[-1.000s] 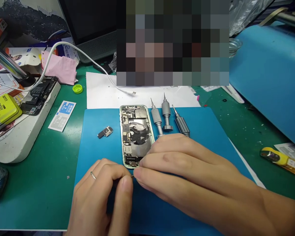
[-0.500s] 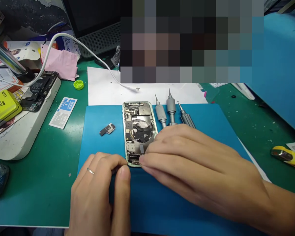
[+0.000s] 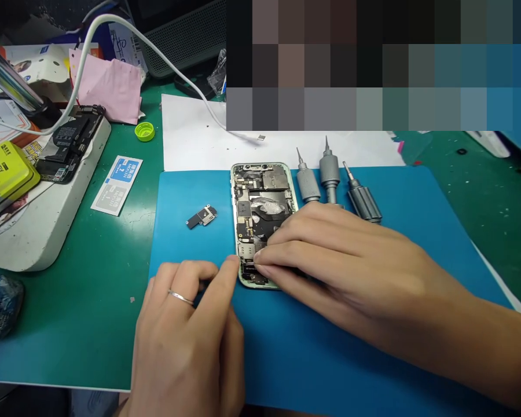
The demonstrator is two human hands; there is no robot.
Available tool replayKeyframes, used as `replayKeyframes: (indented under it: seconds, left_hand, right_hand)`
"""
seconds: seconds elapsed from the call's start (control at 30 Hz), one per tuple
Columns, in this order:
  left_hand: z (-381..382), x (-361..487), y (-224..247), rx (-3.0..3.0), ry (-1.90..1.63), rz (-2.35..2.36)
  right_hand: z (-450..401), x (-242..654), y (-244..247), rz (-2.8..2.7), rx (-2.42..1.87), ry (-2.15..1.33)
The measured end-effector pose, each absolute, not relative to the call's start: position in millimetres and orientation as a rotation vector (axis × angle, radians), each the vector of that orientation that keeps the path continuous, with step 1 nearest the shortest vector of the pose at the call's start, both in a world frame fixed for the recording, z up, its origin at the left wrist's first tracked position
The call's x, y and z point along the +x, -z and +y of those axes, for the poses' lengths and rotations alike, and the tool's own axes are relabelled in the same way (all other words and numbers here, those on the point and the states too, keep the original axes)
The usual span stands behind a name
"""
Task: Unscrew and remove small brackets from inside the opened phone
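Observation:
An opened phone (image 3: 267, 182) with a pale green frame lies on the blue mat, its circuit board and inner parts exposed. My left hand (image 3: 191, 330), wearing a ring, has its index finger stretched to the phone's lower left edge; the other fingers curl loosely. Over the phone's lower half, my right hand (image 3: 351, 266) has thumb and fingertips pinched together at the small parts near the bottom. What lies between those fingertips is hidden. Left of the phone, a small black-and-silver metal plate (image 3: 202, 216) rests on the mat.
Several grey precision screwdrivers (image 3: 329, 171) lie right of the phone. A white cable (image 3: 186, 81) arches over white paper (image 3: 191, 133). To the left are a printed sticker card (image 3: 117, 185), a green cap (image 3: 145, 132), another phone's shell (image 3: 72, 142) and a yellow battery box (image 3: 8, 171).
My left index finger has straightened against the phone's edge. My right fingertips have moved slightly up the phone, and the black part at its bottom looks shifted. The camera view has shifted too.

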State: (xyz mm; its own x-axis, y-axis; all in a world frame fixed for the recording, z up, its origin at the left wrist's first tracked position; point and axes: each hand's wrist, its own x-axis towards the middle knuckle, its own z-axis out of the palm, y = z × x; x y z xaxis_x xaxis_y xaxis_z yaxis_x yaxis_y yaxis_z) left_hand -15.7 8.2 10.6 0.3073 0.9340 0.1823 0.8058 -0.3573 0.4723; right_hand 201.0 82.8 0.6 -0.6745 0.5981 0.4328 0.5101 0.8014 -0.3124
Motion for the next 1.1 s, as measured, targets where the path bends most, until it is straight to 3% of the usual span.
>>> replayKeyframes:
  seconds: [1.1]
  left_hand:
    - [13.0,-6.1,-7.5,2.315,-0.722,1.592]
  right_hand:
    - [82.5,201.3,-3.2,-2.454,-0.855,-0.169]
